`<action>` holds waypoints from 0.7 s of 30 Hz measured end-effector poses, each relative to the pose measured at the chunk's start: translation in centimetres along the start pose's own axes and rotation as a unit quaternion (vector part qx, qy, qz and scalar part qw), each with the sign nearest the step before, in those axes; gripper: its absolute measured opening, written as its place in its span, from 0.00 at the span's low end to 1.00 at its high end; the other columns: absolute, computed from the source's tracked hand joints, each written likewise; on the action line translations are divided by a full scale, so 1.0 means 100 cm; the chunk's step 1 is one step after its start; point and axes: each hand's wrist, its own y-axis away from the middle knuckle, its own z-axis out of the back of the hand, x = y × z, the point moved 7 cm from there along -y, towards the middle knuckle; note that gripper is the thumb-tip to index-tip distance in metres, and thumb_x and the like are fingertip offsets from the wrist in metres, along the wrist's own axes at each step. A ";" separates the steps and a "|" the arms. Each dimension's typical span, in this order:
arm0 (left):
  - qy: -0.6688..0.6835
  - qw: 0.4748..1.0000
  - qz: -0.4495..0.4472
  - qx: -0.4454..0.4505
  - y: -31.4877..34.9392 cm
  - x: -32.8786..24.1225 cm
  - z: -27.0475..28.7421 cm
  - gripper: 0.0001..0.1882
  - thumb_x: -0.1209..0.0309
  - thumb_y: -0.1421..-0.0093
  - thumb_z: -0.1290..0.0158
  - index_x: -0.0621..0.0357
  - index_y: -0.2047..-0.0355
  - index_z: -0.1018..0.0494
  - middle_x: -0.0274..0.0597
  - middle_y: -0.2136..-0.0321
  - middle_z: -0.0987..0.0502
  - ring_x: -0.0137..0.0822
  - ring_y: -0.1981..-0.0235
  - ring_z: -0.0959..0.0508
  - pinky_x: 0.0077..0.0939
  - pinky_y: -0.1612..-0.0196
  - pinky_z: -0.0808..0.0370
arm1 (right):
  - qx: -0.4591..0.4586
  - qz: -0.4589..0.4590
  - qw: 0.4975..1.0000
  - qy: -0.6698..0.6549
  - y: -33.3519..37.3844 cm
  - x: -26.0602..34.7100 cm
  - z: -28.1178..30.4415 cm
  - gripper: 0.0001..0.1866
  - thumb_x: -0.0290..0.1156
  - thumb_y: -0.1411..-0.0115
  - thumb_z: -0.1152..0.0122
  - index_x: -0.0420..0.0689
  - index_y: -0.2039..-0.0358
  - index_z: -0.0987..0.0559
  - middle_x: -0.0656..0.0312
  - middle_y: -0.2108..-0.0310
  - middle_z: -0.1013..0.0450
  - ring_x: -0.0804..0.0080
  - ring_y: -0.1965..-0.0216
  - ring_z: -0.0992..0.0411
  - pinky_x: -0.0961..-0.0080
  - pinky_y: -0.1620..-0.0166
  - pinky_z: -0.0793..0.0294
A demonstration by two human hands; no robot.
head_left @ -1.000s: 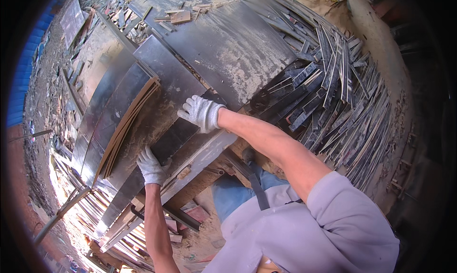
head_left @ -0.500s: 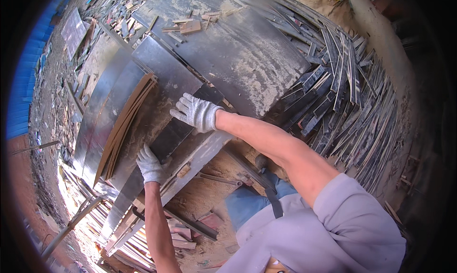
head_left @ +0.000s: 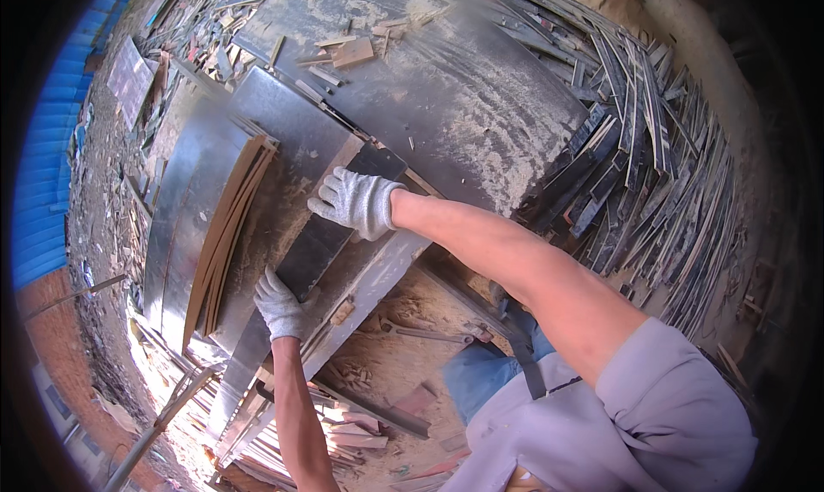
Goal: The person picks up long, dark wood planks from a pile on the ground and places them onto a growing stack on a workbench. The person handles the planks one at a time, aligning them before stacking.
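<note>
My left hand (head_left: 279, 305), in a light grey knit glove, lies with its fingers stretched out on a black board strip (head_left: 302, 256). The strip lies flat and slanting on a dusty metal saw table (head_left: 390, 264). Farther up the same strip, my right hand (head_left: 359, 202), gloved alike, has its fingers bent over the strip's far edge; its thumb is hidden. Beyond the left hand, a stack of thin brown wood strips (head_left: 225, 243) leans in a curved row on the table.
A large dark sheet (head_left: 463, 88) covered with sawdust lies at the back, bearing a small brown wood block (head_left: 354, 52). Piles of long narrow offcuts (head_left: 635, 140) spread to the right. A metal bar (head_left: 373, 409) and wood scraps lie below the table's near edge.
The view has shifted slightly. My right fingers, straighter before, are now bent over the strip. A brown band now shows along the strip's far edge. My left hand stays on the strip.
</note>
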 end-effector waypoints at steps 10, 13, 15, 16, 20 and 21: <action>0.015 1.000 -0.006 -0.019 0.000 -0.001 0.009 0.67 0.40 0.58 0.25 0.69 0.30 0.45 0.61 0.43 0.31 0.62 0.42 0.29 0.57 0.36 0.34 | -0.037 0.010 0.999 -0.012 -0.009 -0.002 -0.006 0.50 0.48 0.49 0.26 0.34 0.31 0.32 0.45 0.42 0.26 0.51 0.42 0.29 0.54 0.38 0.34; 0.013 1.000 -0.007 -0.023 -0.005 0.001 0.007 0.66 0.42 0.58 0.24 0.69 0.30 0.45 0.61 0.44 0.31 0.61 0.42 0.29 0.56 0.36 0.34 | -0.065 0.014 0.998 -0.009 -0.012 -0.006 -0.005 0.47 0.45 0.50 0.26 0.34 0.34 0.30 0.47 0.44 0.25 0.53 0.44 0.28 0.56 0.40 0.32; 0.011 0.999 -0.009 -0.030 -0.004 0.002 0.006 0.66 0.43 0.58 0.24 0.69 0.30 0.45 0.61 0.44 0.31 0.61 0.43 0.29 0.57 0.37 0.34 | -0.091 0.019 0.996 -0.008 -0.011 -0.006 -0.004 0.44 0.44 0.51 0.26 0.35 0.36 0.27 0.47 0.46 0.25 0.53 0.45 0.27 0.56 0.41 0.31; 0.012 0.999 -0.010 -0.033 -0.004 0.003 0.005 0.66 0.43 0.58 0.24 0.69 0.30 0.45 0.60 0.44 0.31 0.61 0.43 0.29 0.57 0.37 0.34 | -0.097 0.020 0.995 -0.009 -0.011 -0.005 -0.005 0.44 0.44 0.52 0.26 0.35 0.37 0.27 0.48 0.46 0.25 0.53 0.44 0.27 0.56 0.41 0.31; 0.016 0.999 -0.007 -0.031 -0.004 0.007 0.003 0.66 0.44 0.58 0.24 0.68 0.29 0.45 0.61 0.43 0.31 0.62 0.42 0.30 0.57 0.37 0.34 | -0.033 0.016 0.999 -0.020 -0.018 -0.004 -0.012 0.49 0.49 0.49 0.25 0.35 0.32 0.32 0.45 0.38 0.30 0.49 0.37 0.31 0.54 0.33 0.36; 0.015 0.999 -0.007 -0.030 -0.005 0.005 0.003 0.66 0.43 0.58 0.24 0.68 0.29 0.45 0.61 0.43 0.31 0.62 0.42 0.30 0.57 0.36 0.34 | -0.072 0.018 0.997 -0.012 -0.015 -0.005 -0.011 0.47 0.47 0.50 0.25 0.35 0.34 0.29 0.46 0.42 0.27 0.51 0.40 0.29 0.55 0.37 0.33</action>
